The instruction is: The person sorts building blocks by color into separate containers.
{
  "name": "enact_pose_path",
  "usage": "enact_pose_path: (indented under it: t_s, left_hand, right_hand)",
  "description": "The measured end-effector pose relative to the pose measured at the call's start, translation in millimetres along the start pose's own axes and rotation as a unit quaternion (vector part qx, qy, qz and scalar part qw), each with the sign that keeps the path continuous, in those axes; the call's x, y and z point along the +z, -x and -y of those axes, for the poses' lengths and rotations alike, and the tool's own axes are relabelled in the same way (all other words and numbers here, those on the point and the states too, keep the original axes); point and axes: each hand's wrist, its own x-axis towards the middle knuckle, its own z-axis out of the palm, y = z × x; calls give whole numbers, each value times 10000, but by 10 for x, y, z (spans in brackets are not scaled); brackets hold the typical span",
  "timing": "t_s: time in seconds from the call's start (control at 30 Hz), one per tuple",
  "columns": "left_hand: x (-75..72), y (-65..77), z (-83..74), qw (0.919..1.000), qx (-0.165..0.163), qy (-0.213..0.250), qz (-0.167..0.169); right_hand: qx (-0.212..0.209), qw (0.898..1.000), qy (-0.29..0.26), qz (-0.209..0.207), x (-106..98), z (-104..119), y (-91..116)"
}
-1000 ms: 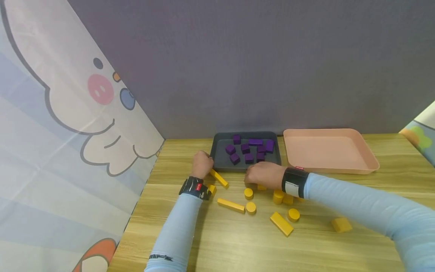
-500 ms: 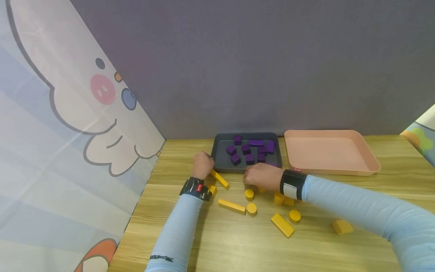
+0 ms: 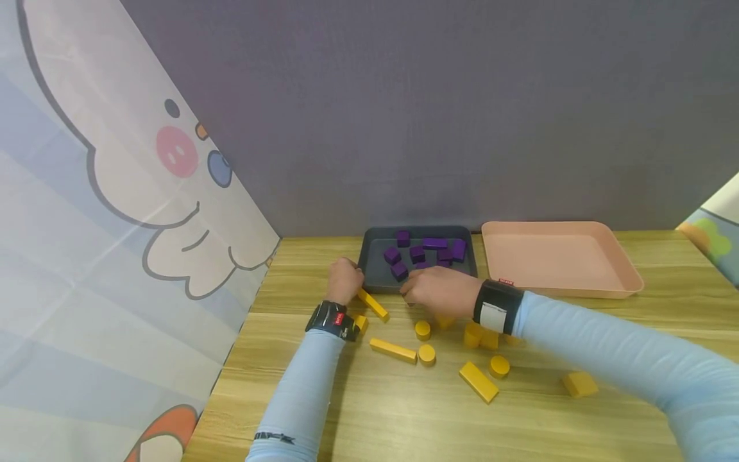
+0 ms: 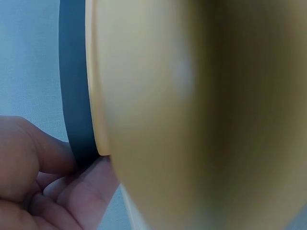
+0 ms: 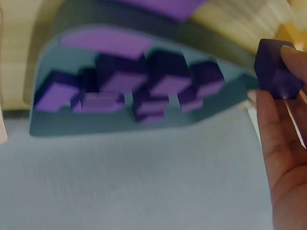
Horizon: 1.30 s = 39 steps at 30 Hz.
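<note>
My left hand (image 3: pixel 344 282) grips the left side of a dark grey tray (image 3: pixel 376 276); in the left wrist view its thumb and fingers pinch the tray's dark wall (image 4: pixel 74 72). Several purple blocks (image 3: pixel 392 255) lie in the tray. At the tray's front edge is my right hand (image 3: pixel 443 290). The right wrist view shows its thumb and fingers pinching a purple block (image 5: pixel 276 67), which the hand hides in the head view. Just below my left hand lies a yellow stick (image 3: pixel 373 304).
Right of the dark tray stands a pink tray (image 3: pixel 554 256). Several yellow pieces lie scattered in front, among them a long stick (image 3: pixel 393 350), a round piece (image 3: pixel 426 355), a flat bar (image 3: pixel 478 382) and a block (image 3: pixel 580 384). A grey panel (image 3: pixel 439 128) rises behind the trays.
My right hand has shifted slightly left and up, over the tray's front edge, now covering some front purple blocks. The left hand has stayed at the tray's side.
</note>
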Motion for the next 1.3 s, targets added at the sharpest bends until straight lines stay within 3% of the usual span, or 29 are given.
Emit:
enact_pose_path:
  t_s: [0.27, 0.47, 0.87, 1.1, 1.3]
  left_hand:
    - [12, 2, -8, 10000, -48, 7, -14]
    - [29, -18, 3, 9999, -95, -49, -101]
    - [36, -52, -2, 9999, -73, 76, -9]
    - [10, -23, 35, 9994, 254, -76, -215]
    - [-17, -25, 84, 9995, 264, -3, -152]
  right_hand:
    - [224, 9950, 220, -947, -343, -107, -133]
    - [542, 9899, -236, -1287, -407, -241, -274]
    - [1105, 9860, -969, -784, -197, -389, -597]
    - [1299, 9860, -968, -405, -27, -337, -822]
    - [1355, 9862, -950, -10, 83, -280, -971]
